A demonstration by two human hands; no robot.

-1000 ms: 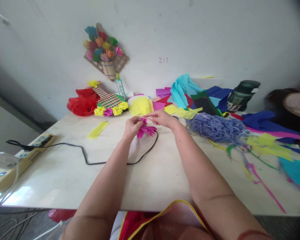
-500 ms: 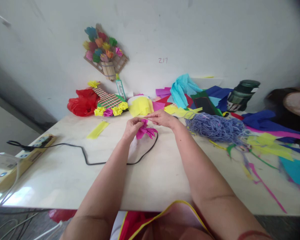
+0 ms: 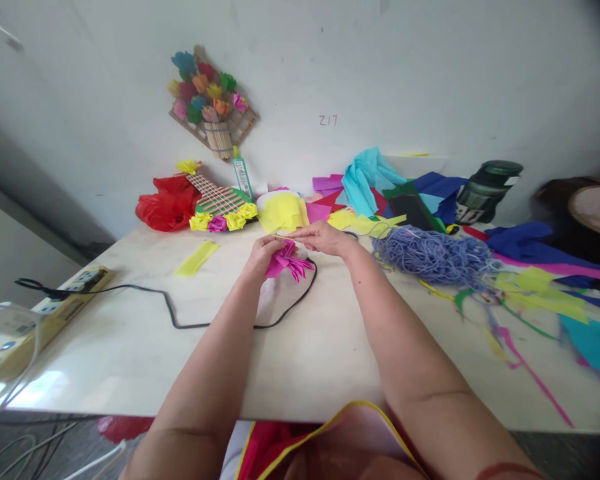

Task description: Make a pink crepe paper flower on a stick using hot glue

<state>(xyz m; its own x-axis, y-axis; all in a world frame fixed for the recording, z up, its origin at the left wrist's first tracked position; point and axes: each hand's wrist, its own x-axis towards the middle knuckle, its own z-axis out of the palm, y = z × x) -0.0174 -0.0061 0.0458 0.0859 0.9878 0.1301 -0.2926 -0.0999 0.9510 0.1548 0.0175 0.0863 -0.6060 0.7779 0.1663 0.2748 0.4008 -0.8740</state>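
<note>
Pinched in my left hand [image 3: 264, 257] is a magenta crepe-paper flower [image 3: 291, 261], its pleated petals fanning out toward the right. My right hand [image 3: 320, 237] is just above and right of the flower, fingers pressed together and pointing left. A thin yellowish stick [image 3: 280, 236] shows between the two hands' fingertips, and my right fingers close on it. Its far end is hidden by the fingers. Beneath the flower, a black cord [image 3: 300, 301] loops across the white table [image 3: 320, 373].
A power strip [image 3: 55, 313] lies at the left. Behind are a flower-trimmed paper guitar [image 3: 220, 197], a glue bottle [image 3: 241, 175] and red plastic [image 3: 165, 203]. To the right lie tangled purple string [image 3: 430, 253], paper scraps [image 3: 540, 293] and a dark green jar [image 3: 487, 192].
The flower has turned and shifted slightly left and down in my left hand. My right fingers have moved a little left, closer to the left fingertips.
</note>
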